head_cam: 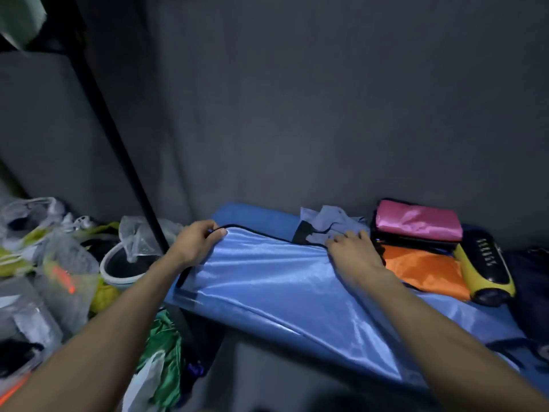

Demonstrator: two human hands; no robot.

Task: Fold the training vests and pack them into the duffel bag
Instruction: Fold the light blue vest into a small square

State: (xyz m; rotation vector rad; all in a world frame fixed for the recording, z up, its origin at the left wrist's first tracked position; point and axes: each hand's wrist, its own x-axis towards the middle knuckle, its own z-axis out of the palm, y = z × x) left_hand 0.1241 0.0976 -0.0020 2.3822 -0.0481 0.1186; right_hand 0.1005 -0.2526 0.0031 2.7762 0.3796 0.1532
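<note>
A shiny light-blue vest [273, 281] with black trim lies spread over a blue padded surface [237, 214]. My left hand [197, 240] pinches the vest's far left corner at the black edge. My right hand [353, 254] rests on the vest's far right edge, fingers bent down onto the cloth. To the right lie a folded pink vest [419, 220] on a dark one, and a folded orange vest [427, 270]. The duffel bag cannot be told apart with certainty; dark fabric [528, 281] sits at the far right.
A crumpled grey-blue cloth [329, 223] lies behind my right hand. A yellow-and-black speaker [487, 267] sits beside the orange vest. Plastic bags [59, 257], a white bowl [124, 263] and a green cloth [163, 352] crowd the left. A black pole [113, 129] leans by the grey wall.
</note>
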